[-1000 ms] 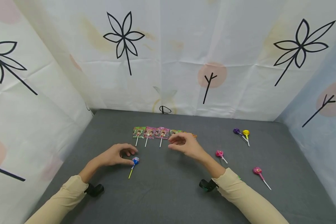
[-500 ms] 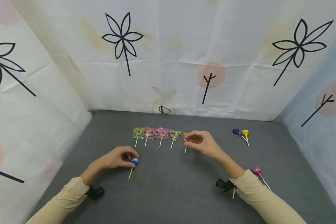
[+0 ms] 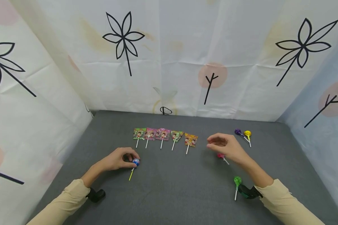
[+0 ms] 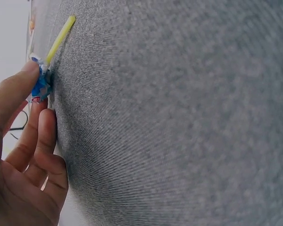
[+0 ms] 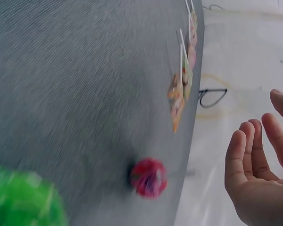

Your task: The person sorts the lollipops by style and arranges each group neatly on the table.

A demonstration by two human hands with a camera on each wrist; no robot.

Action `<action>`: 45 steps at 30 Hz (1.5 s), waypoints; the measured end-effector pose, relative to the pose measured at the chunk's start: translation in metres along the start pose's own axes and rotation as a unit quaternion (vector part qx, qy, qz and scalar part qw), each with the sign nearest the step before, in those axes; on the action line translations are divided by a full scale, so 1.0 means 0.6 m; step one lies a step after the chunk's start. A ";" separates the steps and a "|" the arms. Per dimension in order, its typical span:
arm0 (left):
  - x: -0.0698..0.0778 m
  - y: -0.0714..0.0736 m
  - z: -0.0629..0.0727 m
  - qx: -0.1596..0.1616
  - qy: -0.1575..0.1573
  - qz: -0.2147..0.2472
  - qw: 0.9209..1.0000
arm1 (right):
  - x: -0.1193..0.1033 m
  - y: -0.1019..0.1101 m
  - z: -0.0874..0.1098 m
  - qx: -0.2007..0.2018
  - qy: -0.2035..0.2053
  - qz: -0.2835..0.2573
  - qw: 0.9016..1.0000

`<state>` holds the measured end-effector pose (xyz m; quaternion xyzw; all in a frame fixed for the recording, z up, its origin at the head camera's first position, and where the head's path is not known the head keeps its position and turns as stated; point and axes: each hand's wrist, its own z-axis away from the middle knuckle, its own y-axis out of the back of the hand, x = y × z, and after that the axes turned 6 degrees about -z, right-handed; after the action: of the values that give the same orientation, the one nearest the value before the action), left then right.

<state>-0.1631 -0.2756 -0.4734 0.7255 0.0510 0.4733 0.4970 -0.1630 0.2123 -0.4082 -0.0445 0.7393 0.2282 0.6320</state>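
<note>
Left hand: It [image 3: 119, 158] is pinching the blue pop [image 3: 136, 162], thumb on one side and fingers on the other.
Blue pop: It is sitting left of the orange pop [image 3: 191, 140] and nearer the person, and its yellow stick is pointing back toward the person.
Right hand: It [image 3: 228, 147] is hanging in the air to the right of the orange pop; its fingers are bending softly, with the thumb standing apart from them.
Flat pops: Five are lying in a row. Left of the orange pop, two green [image 3: 176, 135] and two pink [image 3: 162, 134] are making up the rest.
Round pops: Five are showing, the blue one too. Right of the orange pop, one red-pink [image 5: 148, 178] is peeking out below the right hand, one green [image 3: 237, 180] is lying nearer the person, and one purple [image 3: 238, 132] and one yellow [image 3: 248, 133] are lying a bit farther back, their sticks meeting.
Table: One grey table [image 3: 169, 197] is spreading out under the orange pop.
</note>
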 end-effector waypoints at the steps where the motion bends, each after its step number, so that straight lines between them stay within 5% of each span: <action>1: 0.000 0.001 0.000 0.001 0.001 -0.001 1.000 | 0.001 0.006 0.005 0.003 0.001 0.002 1.000; 15: 0.000 0.001 -0.001 -0.002 0.003 0.010 1.000 | 0.031 0.079 0.035 0.029 -0.008 0.021 0.999; 23: -0.002 -0.002 -0.001 -0.004 0.009 0.012 1.000 | 0.070 0.098 0.039 -0.009 -0.011 0.041 0.999; 38: -0.001 0.001 -0.001 -0.005 -0.008 0.012 1.000 | 0.102 0.080 0.037 -0.066 0.033 0.092 0.993; 45: 0.002 0.001 -0.001 -0.006 -0.015 0.019 1.000 | 0.099 0.073 0.037 -0.064 0.014 0.074 0.995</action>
<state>-0.1631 -0.2748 -0.4722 0.7304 0.0273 0.4719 0.4930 -0.1698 0.2734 -0.4551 -0.0333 0.7336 0.3200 0.5987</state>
